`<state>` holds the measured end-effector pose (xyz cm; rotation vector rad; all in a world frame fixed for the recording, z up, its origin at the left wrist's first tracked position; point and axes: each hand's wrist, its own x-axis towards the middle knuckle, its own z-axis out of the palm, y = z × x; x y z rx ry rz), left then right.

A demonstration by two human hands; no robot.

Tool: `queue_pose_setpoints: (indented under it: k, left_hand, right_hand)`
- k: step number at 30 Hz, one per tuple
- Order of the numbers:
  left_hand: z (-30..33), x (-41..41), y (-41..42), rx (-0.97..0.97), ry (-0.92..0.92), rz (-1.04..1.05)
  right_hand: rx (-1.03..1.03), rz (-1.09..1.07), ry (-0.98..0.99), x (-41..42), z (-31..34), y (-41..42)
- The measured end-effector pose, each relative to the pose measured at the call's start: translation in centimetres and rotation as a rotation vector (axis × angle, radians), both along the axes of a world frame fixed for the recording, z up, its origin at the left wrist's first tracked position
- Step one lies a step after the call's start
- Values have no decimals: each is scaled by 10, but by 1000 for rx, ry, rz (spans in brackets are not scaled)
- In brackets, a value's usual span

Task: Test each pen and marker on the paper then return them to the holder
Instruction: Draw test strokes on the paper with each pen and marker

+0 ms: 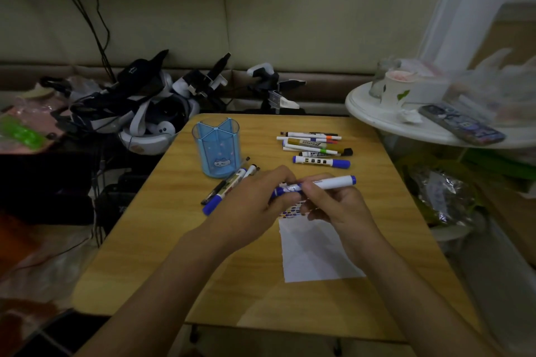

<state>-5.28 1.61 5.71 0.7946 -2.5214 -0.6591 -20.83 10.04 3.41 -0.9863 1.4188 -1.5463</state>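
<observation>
Across a wooden tabletop [179, 255], largest thing in view, a person works with both hands above a white sheet of paper [314, 252] that lies right of centre, its far edge carrying a row of blue and dark test dots. Behind the paper to the left stands a blue transparent holder [216, 146], upright and divided into compartments, with no pens visible inside. Near the far right edge lies a cluster of markers [314, 146], side by side and touching; a second, smaller group of pens [229, 185] lies slanted just in front of the holder. Over the paper's far edge, the left hand [255, 203] has its fingers curled round the blue cap end of a white-barrelled blue marker [327, 183], while the right hand [336, 203] pinches the barrel, holding it nearly level. Whether the cap is fully seated cannot be told.
</observation>
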Motion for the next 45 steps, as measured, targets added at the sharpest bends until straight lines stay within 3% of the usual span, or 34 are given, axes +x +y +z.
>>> queue_pose_setpoints:
  k: [6,24,29,34,40,45]
  left_hand:
    - [1,3,-7,9,-24,37]
    - [1,11,-9,-60,-137,61]
    - [1,12,-11,-97,-79,8]
    - [8,27,-18,-39,-102,16]
    - [21,69,-16,-24,-143,72]
    - [34,130,-6,38,-12,241]
  right_hand:
    - [-20,-119,-73,-6,2,-2]
    - [10,-121,137,-2,-5,-4]
    - [34,-128,165,-3,-3,-6]
    - [5,-40,80,3,-4,-7]
    - [56,154,329,19,1,-12]
    - [21,217,382,49,-1,-15]
